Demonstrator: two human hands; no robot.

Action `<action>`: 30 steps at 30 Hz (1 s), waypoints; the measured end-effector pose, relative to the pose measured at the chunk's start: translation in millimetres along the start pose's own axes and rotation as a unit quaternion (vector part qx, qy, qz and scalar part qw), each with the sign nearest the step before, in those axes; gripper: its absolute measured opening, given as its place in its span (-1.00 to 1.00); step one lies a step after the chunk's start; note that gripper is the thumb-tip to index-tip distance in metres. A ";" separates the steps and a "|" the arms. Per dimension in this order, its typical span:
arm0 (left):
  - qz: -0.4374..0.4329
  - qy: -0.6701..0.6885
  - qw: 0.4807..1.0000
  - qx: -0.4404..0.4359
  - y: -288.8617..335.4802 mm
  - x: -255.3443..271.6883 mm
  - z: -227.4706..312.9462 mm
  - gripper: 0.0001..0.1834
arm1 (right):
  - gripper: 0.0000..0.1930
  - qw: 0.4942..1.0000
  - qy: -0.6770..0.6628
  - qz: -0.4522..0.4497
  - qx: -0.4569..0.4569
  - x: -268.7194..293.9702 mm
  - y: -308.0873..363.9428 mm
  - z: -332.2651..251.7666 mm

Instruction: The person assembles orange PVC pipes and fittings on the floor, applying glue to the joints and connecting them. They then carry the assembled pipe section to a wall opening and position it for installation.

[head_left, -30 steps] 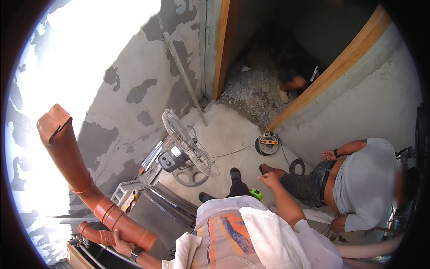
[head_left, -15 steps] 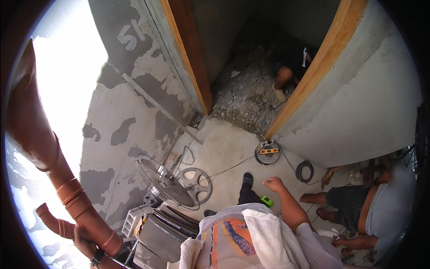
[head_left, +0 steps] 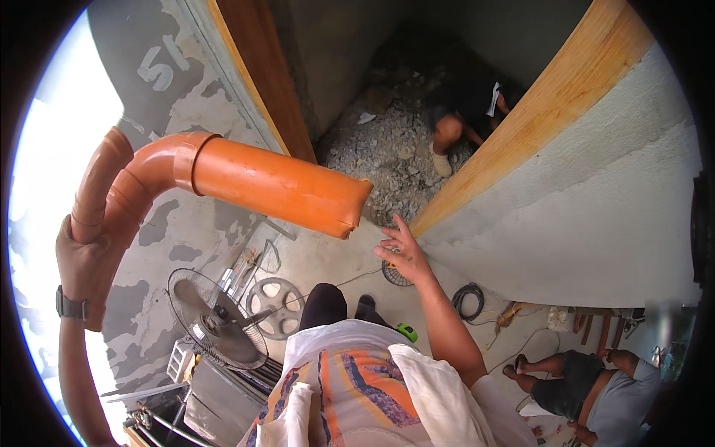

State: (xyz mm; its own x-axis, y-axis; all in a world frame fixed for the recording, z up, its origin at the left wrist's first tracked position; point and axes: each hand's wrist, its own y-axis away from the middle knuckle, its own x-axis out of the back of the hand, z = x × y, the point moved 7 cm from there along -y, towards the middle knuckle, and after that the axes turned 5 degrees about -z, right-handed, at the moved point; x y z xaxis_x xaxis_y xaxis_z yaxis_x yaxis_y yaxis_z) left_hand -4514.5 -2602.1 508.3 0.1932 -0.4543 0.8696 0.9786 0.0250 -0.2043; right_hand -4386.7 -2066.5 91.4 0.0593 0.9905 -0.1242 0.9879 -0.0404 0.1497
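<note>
My left hand is closed around a branched orange drain pipe, gripping it beside the short side branch. The pipe is raised in the air at left. Its long section bends over and points right toward the doorway, with an uneven, broken-looking end. My right hand is held up a little to the right of that end, fingers spread, touching nothing. A green tape measure shows at my right side, by my waist.
A wooden door frame borders a dark room with rubble, where a person crouches. A standing fan is at lower left. A coiled black cable lies on the floor. Another person is at right.
The pipe has swung from the left edge toward the middle, its long end now nearer the doorway. My right hand has risen toward it and its fingers have spread. My view has shifted.
</note>
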 end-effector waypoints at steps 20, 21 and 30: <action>-0.282 0.142 0.945 0.082 -215.2 -531.5 -12.3 -0.39 | 0.16 0.962 0.127 0.240 0.024 111.4 -145.8 -116.7; -0.295 0.178 0.933 0.101 -216.1 -549.8 -9.0 -0.38 | 0.16 0.959 0.117 0.259 0.025 117.6 -151.3 -125.5; -0.362 0.330 0.859 0.150 -273.6 -686.1 73.2 -0.29 | 0.18 0.877 0.276 0.393 -0.011 146.2 -170.3 -207.0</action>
State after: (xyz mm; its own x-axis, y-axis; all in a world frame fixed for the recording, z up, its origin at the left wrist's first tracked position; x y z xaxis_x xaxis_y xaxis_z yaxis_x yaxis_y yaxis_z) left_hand -4909.5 -2232.1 0.4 -0.4594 -0.8509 0.2548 0.8180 -0.2935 0.4946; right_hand -4575.9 -1887.5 250.8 0.6362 0.5714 0.5184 0.6695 -0.7428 -0.0030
